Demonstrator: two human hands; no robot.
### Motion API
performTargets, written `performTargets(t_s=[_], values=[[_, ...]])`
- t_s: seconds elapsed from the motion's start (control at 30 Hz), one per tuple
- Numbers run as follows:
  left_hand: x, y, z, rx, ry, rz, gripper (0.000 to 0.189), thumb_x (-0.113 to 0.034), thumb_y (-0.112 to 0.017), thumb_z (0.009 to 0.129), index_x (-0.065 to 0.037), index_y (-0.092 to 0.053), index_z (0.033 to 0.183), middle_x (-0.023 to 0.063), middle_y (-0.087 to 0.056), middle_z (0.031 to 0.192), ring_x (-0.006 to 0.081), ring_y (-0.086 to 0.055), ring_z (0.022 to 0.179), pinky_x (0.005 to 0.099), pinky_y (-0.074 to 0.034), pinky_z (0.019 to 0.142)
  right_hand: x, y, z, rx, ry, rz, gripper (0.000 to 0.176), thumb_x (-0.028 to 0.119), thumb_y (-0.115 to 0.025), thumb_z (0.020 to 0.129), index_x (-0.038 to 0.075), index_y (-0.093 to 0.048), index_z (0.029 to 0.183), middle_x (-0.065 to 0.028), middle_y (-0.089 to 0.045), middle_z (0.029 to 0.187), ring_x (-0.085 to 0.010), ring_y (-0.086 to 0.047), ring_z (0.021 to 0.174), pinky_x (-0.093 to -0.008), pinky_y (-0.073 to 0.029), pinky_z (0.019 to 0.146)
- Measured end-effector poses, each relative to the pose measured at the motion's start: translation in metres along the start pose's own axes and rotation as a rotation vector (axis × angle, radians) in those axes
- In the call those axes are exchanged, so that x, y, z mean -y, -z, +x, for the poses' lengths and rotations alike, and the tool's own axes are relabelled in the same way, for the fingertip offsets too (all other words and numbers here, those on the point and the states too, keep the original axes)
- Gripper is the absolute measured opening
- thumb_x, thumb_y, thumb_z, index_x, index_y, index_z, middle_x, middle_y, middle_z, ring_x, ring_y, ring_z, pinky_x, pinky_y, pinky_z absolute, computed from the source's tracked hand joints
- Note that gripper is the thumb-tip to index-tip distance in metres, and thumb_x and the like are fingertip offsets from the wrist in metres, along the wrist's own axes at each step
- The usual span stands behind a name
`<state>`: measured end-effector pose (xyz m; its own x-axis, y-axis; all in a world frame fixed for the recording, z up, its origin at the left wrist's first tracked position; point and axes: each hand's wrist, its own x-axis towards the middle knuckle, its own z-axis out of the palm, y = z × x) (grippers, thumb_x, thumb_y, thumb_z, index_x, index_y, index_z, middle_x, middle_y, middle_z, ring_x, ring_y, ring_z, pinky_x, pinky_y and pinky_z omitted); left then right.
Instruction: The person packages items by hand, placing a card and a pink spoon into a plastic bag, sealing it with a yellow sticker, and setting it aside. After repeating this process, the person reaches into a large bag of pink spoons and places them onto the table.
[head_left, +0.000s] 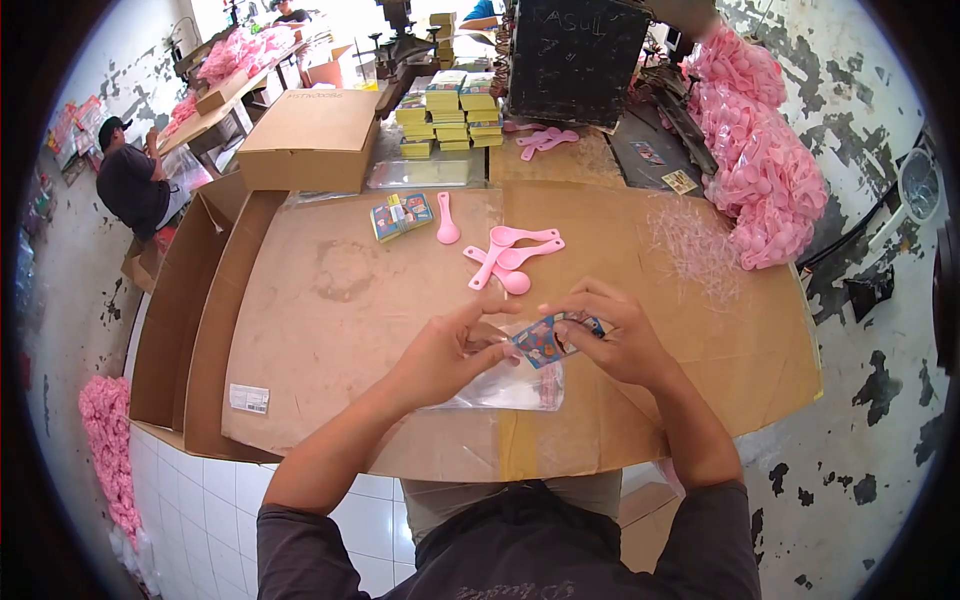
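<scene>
My right hand [620, 338] pinches a small blue printed card [543, 343] over the cardboard-covered table. At the card's left edge, my left hand [450, 350] has thumb and fingers closed on what looks like the mouth of a clear plastic bag [508, 352]; the exact grip is partly hidden. Beneath both hands lie flat clear plastic bags [530, 392]. Just beyond them is a small pile of pink measuring spoons [512, 258], and a single pink spoon [447, 222] lies beside a banded stack of printed cards [402, 217].
A closed cardboard box [310, 130] and stacks of cards [450, 110] stand at the back. Thin plastic scraps [700, 250] and a heap of pink spoons [755, 160] are on the right. An open carton [190, 330] borders the left edge. Another person [135, 180] sits far left.
</scene>
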<state>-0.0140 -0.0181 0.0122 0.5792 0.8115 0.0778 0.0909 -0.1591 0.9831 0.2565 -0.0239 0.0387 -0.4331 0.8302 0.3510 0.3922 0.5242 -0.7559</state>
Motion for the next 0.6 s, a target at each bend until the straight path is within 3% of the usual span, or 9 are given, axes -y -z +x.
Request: performTargets(t_s=[0.03,0.17,0.27,0.37,0.43,0.6], values=[[-0.001,-0.001,-0.001,0.022,-0.023,0.096,0.05,-0.004,-0.065,0.102,-0.001,-0.045,0.148,0.0138,-0.077,0.107,0.0181,-0.074,0.102,0.0302,-0.058,0.088,0.009,-0.003,0.001,-0.016,-0.07,0.069,0.029,0.001,-0.072,0.094,0.003,-0.069,0.122,-0.0057,-0.07,0.102,-0.0119,-0.066,0.092,-0.0276,-0.053,0.08],[0.0,-0.003,-0.002,0.006,0.018,-0.109,0.052,-0.005,-0.064,0.103,-0.002,-0.043,0.15,0.0139,-0.077,0.109,0.0176,-0.073,0.103,0.0295,-0.057,0.088,0.001,-0.01,0.004,-0.234,-0.165,0.403,0.032,0.004,-0.074,0.094,0.004,-0.069,0.126,-0.0062,-0.073,0.099,-0.011,-0.067,0.088,-0.0283,-0.054,0.077],[-0.001,-0.003,-0.001,-0.061,-0.007,-0.157,0.052,-0.005,-0.064,0.103,-0.002,-0.043,0.151,0.0142,-0.077,0.108,0.0173,-0.073,0.102,0.0295,-0.057,0.089,-0.008,0.0,0.002,-0.122,-0.142,0.347,0.035,0.004,-0.075,0.094,0.002,-0.066,0.127,-0.0067,-0.074,0.102,-0.0098,-0.068,0.09,-0.0272,-0.055,0.078],[0.0,-0.006,-0.003,-0.046,-0.028,-0.066,0.052,-0.004,-0.063,0.103,-0.002,-0.044,0.151,0.0144,-0.077,0.108,0.0163,-0.073,0.102,0.0297,-0.057,0.089,-0.005,0.001,0.004,-0.051,-0.07,0.07,0.035,0.003,-0.076,0.093,0.001,-0.065,0.126,-0.0072,-0.074,0.103,-0.0096,-0.069,0.092,-0.0267,-0.055,0.079],[-0.001,-0.006,-0.004,-0.006,-0.059,0.055,0.051,-0.004,-0.062,0.103,-0.003,-0.044,0.151,0.0144,-0.077,0.108,0.0157,-0.073,0.102,0.0297,-0.057,0.089,0.002,-0.004,0.005,-0.11,-0.07,0.157,0.036,0.003,-0.076,0.093,0.001,-0.065,0.127,-0.0069,-0.074,0.104,-0.0098,-0.069,0.092,-0.0268,-0.055,0.078],[-0.001,-0.005,-0.002,-0.045,-0.013,-0.175,0.049,-0.002,-0.061,0.103,-0.002,-0.045,0.15,0.0155,-0.077,0.108,0.0177,-0.074,0.101,0.0325,-0.059,0.089,-0.005,-0.006,0.005,-0.236,-0.056,0.246,0.032,0.003,-0.076,0.093,0.001,-0.065,0.123,-0.0058,-0.072,0.101,-0.0096,-0.068,0.092,-0.0262,-0.055,0.078]])
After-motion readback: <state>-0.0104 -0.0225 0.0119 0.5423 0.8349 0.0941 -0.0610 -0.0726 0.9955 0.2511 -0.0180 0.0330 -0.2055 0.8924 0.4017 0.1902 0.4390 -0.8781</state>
